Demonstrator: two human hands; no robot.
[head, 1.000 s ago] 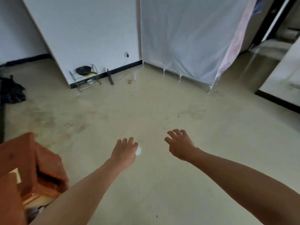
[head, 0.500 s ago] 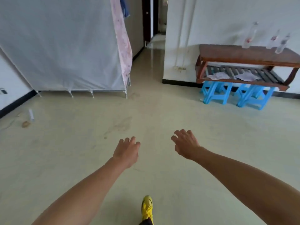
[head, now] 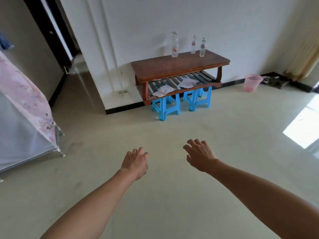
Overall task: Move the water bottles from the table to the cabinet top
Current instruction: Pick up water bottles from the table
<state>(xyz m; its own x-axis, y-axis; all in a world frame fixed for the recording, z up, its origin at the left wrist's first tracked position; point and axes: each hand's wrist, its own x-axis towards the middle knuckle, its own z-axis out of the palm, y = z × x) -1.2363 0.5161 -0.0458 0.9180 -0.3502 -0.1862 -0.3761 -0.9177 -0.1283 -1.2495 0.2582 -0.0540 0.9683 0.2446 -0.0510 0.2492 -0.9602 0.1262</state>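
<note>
Three clear water bottles stand upright at the back of a brown wooden table (head: 165,69) against the white wall: a tall bottle (head: 174,44), a small middle bottle (head: 193,44) and a right bottle (head: 202,47). My left hand (head: 136,161) and my right hand (head: 200,155) are stretched out in front of me over the bare floor, far short of the table. Both hold nothing, with fingers relaxed and slightly spread. No cabinet is in view.
Two blue plastic stools (head: 165,107) stand under the table, and papers (head: 188,82) lie on its slatted lower shelf. A pink basket (head: 252,82) sits right of the table. A fabric wardrobe (head: 25,118) stands at the left, a dark doorway (head: 57,35) behind it.
The view has swung right, from the wardrobe and a far corner to the table with the bottles, now nearer and centred. Both hands stay held out, holding nothing.
</note>
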